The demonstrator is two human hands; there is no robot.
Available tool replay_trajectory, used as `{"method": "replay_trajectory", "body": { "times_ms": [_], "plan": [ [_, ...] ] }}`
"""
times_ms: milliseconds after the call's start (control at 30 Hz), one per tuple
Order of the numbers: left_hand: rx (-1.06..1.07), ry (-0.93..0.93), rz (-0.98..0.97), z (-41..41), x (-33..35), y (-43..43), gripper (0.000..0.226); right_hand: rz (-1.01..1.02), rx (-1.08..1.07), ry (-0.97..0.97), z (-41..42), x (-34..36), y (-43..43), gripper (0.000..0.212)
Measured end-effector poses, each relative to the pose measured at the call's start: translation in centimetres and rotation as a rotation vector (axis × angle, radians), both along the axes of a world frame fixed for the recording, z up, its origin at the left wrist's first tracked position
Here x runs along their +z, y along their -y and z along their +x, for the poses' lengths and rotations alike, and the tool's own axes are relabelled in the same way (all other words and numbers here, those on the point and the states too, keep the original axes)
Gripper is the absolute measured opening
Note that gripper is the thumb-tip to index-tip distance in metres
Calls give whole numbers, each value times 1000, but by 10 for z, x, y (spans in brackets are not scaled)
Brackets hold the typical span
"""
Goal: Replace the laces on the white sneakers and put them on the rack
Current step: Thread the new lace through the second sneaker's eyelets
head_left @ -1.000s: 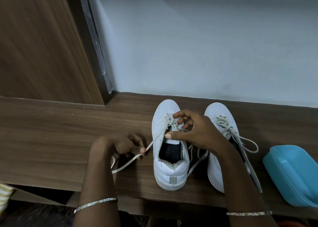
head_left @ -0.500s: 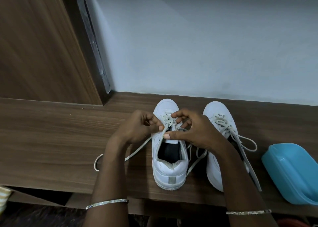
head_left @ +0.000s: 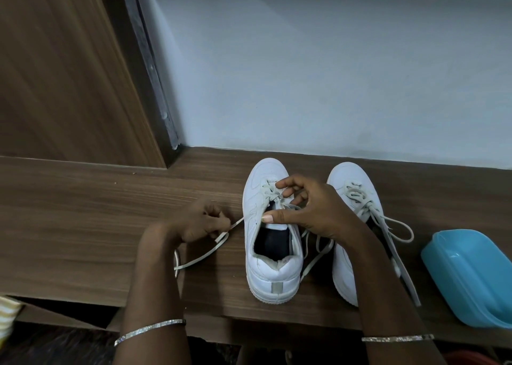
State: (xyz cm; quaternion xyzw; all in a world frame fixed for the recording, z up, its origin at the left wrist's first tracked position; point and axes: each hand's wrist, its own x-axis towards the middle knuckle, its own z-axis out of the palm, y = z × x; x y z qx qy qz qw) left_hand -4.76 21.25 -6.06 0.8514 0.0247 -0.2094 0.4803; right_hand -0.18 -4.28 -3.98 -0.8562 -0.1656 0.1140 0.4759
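Two white sneakers stand side by side on a wooden shelf (head_left: 83, 212), toes toward the wall. The left sneaker (head_left: 273, 256) is partly laced. My left hand (head_left: 199, 223) pinches one end of its off-white lace (head_left: 205, 255) and holds it out to the left of the shoe. My right hand (head_left: 310, 207) rests over the tongue, thumb across the opening and fingers curled round the crossed lace near the upper eyelets. The right sneaker (head_left: 352, 187) is laced, with loose ends trailing to its right; my right wrist covers part of it.
A blue plastic container (head_left: 471, 279) lies on the shelf at the far right. A wooden panel (head_left: 63, 74) rises at the left and a pale wall (head_left: 332, 74) stands behind the shoes. The shelf's front edge runs just below the heels.
My left hand, which was up at the eyelets half a second ago, has pulled back left and down with the lace end. My right hand has stayed on the tongue.
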Motion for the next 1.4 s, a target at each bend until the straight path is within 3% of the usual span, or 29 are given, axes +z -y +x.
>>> {"method": "replay_trajectory", "body": {
  "times_ms": [167, 300, 400, 467, 533, 767, 933, 1200, 1400],
  "plan": [
    [44, -57, 120, 4, -8, -7, 21, -6, 7, -8, -1, 1, 1, 69],
    [170, 187, -107, 3, 6, 8, 3, -10, 15, -25, -3, 6, 1, 62],
    [125, 222, -239, 6, 14, 23, 13, -1, 6, -11, -2, 8, 1, 42],
    [69, 242, -223, 9, 16, 32, 15, 7, 13, 19, -2, 8, 1, 20],
    [54, 256, -205, 11, 15, 37, 16, -9, 27, 51, 0, 6, 3, 12],
    [42, 238, -179, 11, 17, 35, 12, -22, 24, 106, 2, 3, 6, 5],
    [65, 198, -175, 11, 17, 36, 3, -53, -36, 169, 0, 5, 0, 14],
    [93, 165, -189, 9, 22, 46, 23, -165, -17, 362, -3, 1, -10, 10],
    [137, 144, -248, 9, 23, 49, 24, -265, 10, 440, -8, 9, -10, 9]
  ]
}}
